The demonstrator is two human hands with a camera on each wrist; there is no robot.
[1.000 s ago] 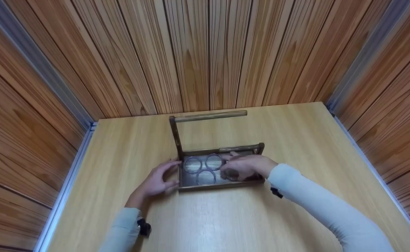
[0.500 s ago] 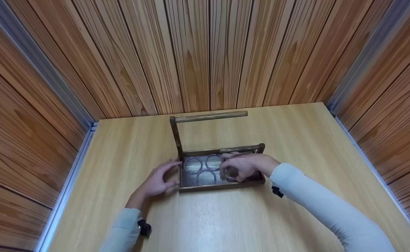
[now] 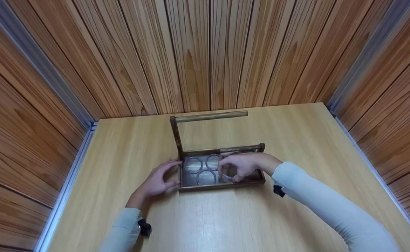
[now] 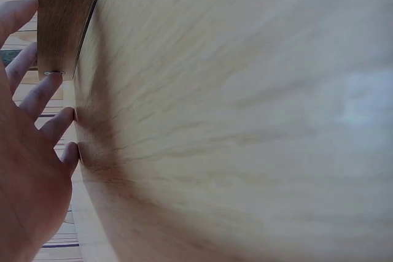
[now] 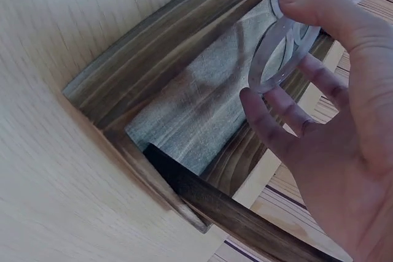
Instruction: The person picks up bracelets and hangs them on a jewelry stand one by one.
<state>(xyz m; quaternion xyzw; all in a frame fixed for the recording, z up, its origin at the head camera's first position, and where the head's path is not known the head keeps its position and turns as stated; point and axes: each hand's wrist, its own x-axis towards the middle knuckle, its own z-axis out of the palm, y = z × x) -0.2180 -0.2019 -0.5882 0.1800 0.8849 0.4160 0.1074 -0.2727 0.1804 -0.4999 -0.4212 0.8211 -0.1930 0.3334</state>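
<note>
A shallow dark wooden tray (image 3: 222, 188) stands on the table, with three clear rings (image 3: 185, 165) lying in its left part. My right hand (image 3: 241, 166) reaches in over the tray's right half. In the right wrist view its thumb and fingertips pinch another translucent ring (image 5: 261, 61) by the edge, tilted above the tray floor (image 5: 190, 105). At the tray's left end is my left hand (image 3: 157, 180), fingers spread and nearly straight. Seen from the left wrist, those fingers (image 4: 42, 95) rest against the end wall (image 4: 66, 26) of the tray.
From the tray's back left corner rises a wooden post (image 3: 176, 136) that carries a horizontal bar (image 3: 212, 116). A shorter dark piece (image 3: 240, 148) lies along the back right rim. Wood-plank walls (image 3: 198, 56) enclose the light wooden table (image 3: 205, 220).
My right hand has shifted slightly left, and the edge of the ring it pinches shows more clearly beside the thumb. My left hand and the tray stay in place.
</note>
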